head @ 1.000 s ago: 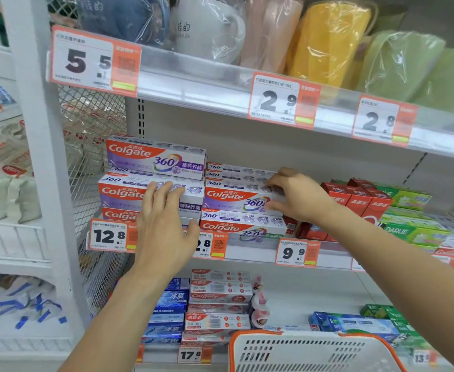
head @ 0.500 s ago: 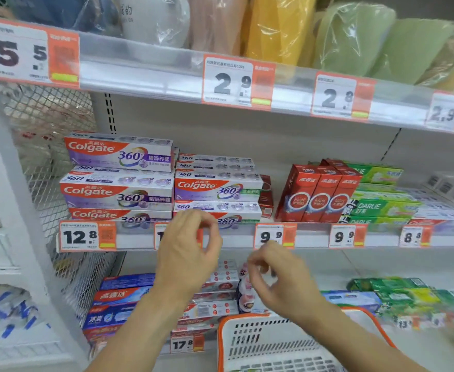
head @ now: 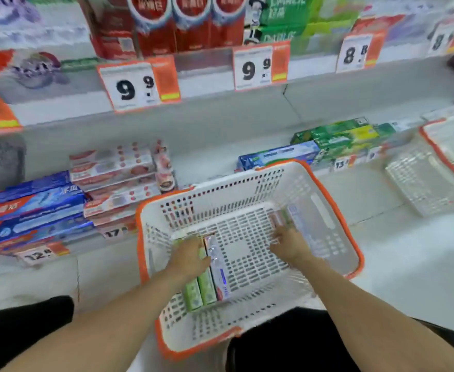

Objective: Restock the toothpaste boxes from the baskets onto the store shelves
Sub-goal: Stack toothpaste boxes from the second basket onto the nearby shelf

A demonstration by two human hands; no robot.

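Observation:
A white basket with an orange rim (head: 330, 194) stands on the floor below the shelves. Two green toothpaste boxes (head: 200, 289) and a white one (head: 220, 275) lie along its left side. My left hand (head: 191, 256) lies over their far ends, and its fingers are hidden behind the knuckles. More toothpaste boxes (head: 299, 224) lie along the basket's right side. My right hand (head: 287, 244) reaches to them with straight fingers touching their near ends. The picture is blurred by motion.
The bottom shelf holds blue boxes (head: 32, 208), pink-white boxes (head: 113, 167) and green boxes (head: 346, 138). Red boxes (head: 153, 25) stand on the shelf above, behind 9.9 price tags (head: 137, 85). A second white basket (head: 424, 189) sits at the right.
The view dropped from the Colgate shelf to the basket. Both hands came down from the shelf edge into the basket and now touch the boxes in it.

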